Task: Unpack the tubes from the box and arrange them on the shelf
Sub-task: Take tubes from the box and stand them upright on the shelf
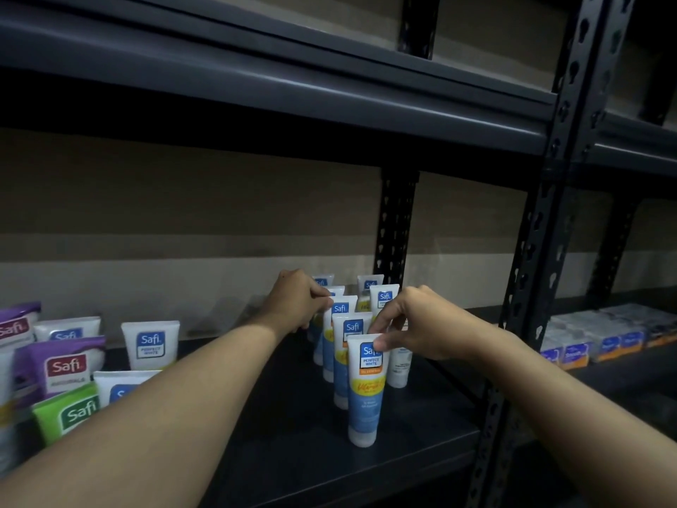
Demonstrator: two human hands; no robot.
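- A dark metal shelf (285,452) is seen from above, with both forearms reaching forward over it.
- A front tube (365,390), blue and white and marked "Safi Perfect White", stands upright on its cap near the shelf's front edge. Its long axis is vertical and its flat crimped end is uppermost.
- This tube heads a single-file row of matching tubes (342,346) running straight back; a second row (383,298) stands just beside it to the right.
- The right hand (410,324) is the nearer one. The front tube's top edge is pinched between its thumb and fingertips, from above and from the right.
- The left hand (296,302) is reached further back, its fingers curled against the tops of the rear tubes. Whether one is actually gripped cannot be told.
- The next move is judged to depend on keeping the front tube upright and in line with its row.
- No box is in view.
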